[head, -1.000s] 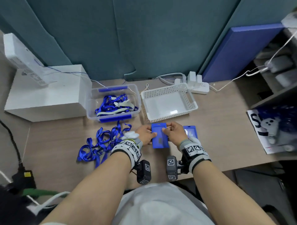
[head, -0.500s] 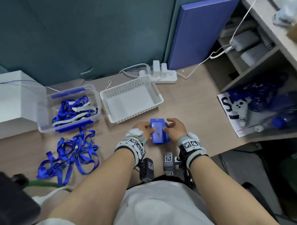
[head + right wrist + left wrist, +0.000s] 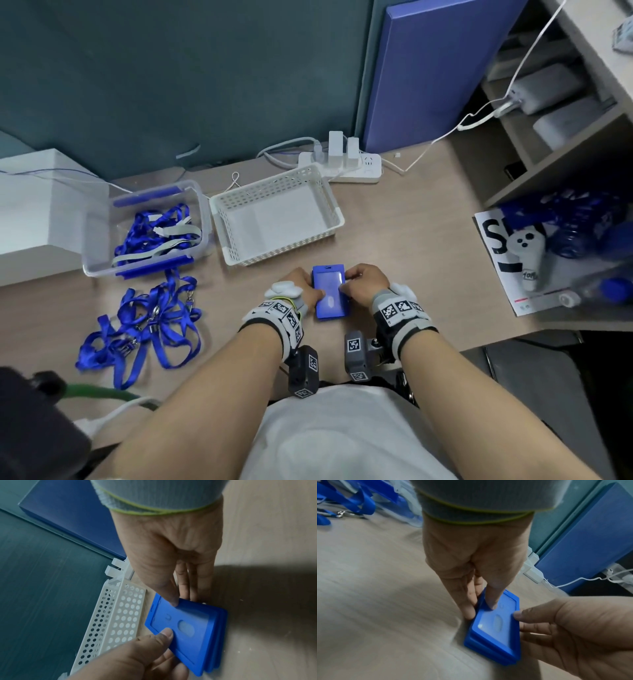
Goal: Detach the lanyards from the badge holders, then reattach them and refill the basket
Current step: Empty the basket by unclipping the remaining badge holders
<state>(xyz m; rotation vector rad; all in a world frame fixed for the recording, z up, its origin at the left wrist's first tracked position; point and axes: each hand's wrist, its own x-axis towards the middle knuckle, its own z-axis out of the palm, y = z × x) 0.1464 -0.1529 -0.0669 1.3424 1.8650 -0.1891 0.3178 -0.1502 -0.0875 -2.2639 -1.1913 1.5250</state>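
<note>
A stack of blue badge holders (image 3: 329,291) lies flat on the desk, just in front of the empty white perforated basket (image 3: 274,255). My left hand (image 3: 301,287) grips the stack's left edge, thumb on top and fingers down the side (image 3: 471,561). My right hand (image 3: 363,281) pinches the right edge the same way (image 3: 171,554). The wrist views show the stack (image 3: 496,627) (image 3: 193,631) as several holders with edges nearly aligned. Loose blue lanyards (image 3: 150,325) lie in a heap on the desk to the left.
A clear bin (image 3: 102,219) holding more lanyards sits left of the basket, beside a white box (image 3: 41,205). A power strip (image 3: 342,164) with cables lies behind the basket. At the right stand a shelf and a printed sheet (image 3: 496,246) with blue items.
A second holder that lay right of my right hand a second ago is no longer there; both hands now hold one stack. The head view has swung to the right.
</note>
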